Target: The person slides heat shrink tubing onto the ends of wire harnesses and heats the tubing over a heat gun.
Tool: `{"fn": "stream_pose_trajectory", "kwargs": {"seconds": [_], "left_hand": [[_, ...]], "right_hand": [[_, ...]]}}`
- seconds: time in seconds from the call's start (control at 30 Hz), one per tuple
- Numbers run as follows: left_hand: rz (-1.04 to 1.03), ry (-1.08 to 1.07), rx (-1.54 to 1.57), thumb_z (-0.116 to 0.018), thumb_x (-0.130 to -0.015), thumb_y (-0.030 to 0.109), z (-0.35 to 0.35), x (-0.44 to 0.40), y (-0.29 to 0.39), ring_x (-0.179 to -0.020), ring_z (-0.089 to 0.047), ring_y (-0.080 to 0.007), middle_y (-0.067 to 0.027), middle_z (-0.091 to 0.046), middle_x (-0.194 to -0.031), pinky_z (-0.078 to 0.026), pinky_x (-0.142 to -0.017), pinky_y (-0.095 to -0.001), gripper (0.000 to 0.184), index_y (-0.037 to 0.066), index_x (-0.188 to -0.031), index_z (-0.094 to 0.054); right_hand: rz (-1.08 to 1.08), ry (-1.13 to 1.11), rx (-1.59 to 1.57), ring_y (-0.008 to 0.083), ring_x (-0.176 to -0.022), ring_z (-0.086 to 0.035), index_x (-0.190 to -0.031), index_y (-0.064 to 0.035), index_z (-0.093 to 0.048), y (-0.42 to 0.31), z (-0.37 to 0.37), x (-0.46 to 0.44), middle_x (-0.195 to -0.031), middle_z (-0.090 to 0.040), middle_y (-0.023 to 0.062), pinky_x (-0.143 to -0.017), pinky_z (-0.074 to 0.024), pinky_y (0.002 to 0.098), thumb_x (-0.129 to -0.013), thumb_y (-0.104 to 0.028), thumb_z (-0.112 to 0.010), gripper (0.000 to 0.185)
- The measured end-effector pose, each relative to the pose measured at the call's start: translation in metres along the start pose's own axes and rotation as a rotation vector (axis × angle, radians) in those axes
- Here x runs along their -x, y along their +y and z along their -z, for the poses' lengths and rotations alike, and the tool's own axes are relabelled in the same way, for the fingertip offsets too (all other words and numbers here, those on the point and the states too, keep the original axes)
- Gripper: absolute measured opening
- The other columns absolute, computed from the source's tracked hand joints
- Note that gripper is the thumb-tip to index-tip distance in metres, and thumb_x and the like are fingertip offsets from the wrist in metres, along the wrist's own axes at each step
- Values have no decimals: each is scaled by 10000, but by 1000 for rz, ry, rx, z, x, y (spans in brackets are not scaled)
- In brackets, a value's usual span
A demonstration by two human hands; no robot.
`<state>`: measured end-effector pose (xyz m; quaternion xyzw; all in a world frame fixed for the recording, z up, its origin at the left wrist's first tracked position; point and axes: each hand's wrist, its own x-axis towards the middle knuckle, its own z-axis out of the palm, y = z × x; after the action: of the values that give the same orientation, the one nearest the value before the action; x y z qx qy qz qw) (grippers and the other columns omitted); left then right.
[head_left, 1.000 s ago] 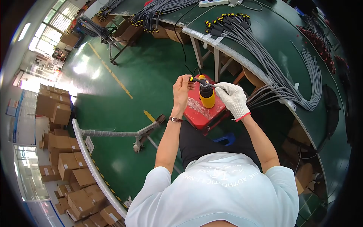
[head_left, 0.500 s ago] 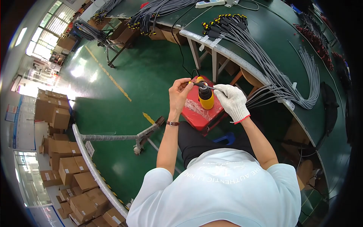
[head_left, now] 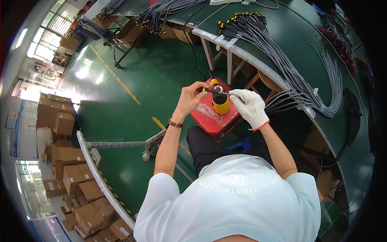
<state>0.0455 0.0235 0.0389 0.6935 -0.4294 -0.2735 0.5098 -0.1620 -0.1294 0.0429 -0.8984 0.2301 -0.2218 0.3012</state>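
My bare left hand (head_left: 188, 101) pinches the yellow-and-black connector end of a grey cable (head_left: 225, 93). My right hand (head_left: 249, 108), in a white knitted glove with a red cuff edge, grips the grey part of that cable. A black sleeve (head_left: 215, 91) on the cable lies between both hands, across the upturned nozzle of a yellow and black heat gun (head_left: 221, 107). I cannot tell whether the sleeve touches the nozzle. The heat gun stands upright on a red stool (head_left: 209, 121) with clear tape on its top, in front of my knees.
A green worktable (head_left: 290, 44) curves along the right, bearing a bundle of grey cables (head_left: 278, 60) with black and yellow ends. A black cord (head_left: 195, 60) runs from the table to the stool. Left stand a metal frame (head_left: 117, 144) and stacked cardboard boxes (head_left: 76, 157).
My left hand has shifted slightly left and its fingers have changed position, showing more of the yellow-and-black connector. My right hand keeps its grip on the cable. The view has moved a little.
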Motion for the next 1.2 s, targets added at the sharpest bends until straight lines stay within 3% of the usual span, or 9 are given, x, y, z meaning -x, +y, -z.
{"fn": "stream_pose_trajectory", "kwargs": {"seconds": [0.17,0.37,0.47,0.67,0.77,1.07,1.2], "left_hand": [[13,20,76,-663,-911,-53,-9,-6,-13,-882,-626,-63,-16,-663,-942,-515,-796,-216,201,-28,-1109,-646],[16,178,315,-658,-950,11,-12,-7,-28,-909,-651,-113,-63,-697,-1009,-539,-850,-269,294,-9,-1243,-658],[56,271,508,-653,-972,45,-20,-7,-44,-901,-667,-138,-86,-703,-1034,-543,-859,-280,293,-34,-1255,-649],[114,386,791,-654,-976,53,-39,-6,-53,-924,-673,-162,-97,-701,-1054,-553,-880,-285,249,-54,-1202,-660],[116,409,816,-663,-969,50,-44,-3,-53,-929,-670,-164,-98,-700,-1057,-558,-882,-289,241,-45,-1191,-666],[122,424,787,-688,-955,61,-47,-3,-52,-876,-666,-152,-95,-702,-1022,-552,-841,-280,226,-50,-1151,-672],[120,445,715,-697,-953,77,-46,-6,-50,-846,-663,-139,-80,-707,-985,-540,-804,-264,213,-41,-1130,-681]], "right_hand": [[-21,11,-26,310,-917,-692,-1046,-151,-753,6,-2,-1,-996,-737,79,-797,-549,407,-907,-285,-658,215],[-25,68,-28,311,-908,-692,-1045,-150,-751,10,-7,-4,-988,-737,77,-794,-549,409,-910,-292,-658,217],[-16,87,20,294,-883,-700,-1054,-132,-756,7,-7,-5,-984,-742,87,-806,-547,370,-919,-266,-665,211],[-18,79,57,295,-884,-700,-1066,-140,-751,9,-9,-2,-988,-741,82,-798,-552,381,-918,-273,-665,216],[3,128,51,298,-869,-696,-1058,-184,-738,12,-15,2,-969,-735,55,-750,-555,410,-908,-297,-664,201],[-116,102,69,297,-867,-700,-1039,-189,-725,-2,-8,5,-969,-735,40,-734,-556,415,-905,-277,-665,171],[-49,146,45,311,-875,-697,-1025,-158,-722,0,-9,2,-982,-728,81,-747,-550,431,-905,-271,-667,173]]}}
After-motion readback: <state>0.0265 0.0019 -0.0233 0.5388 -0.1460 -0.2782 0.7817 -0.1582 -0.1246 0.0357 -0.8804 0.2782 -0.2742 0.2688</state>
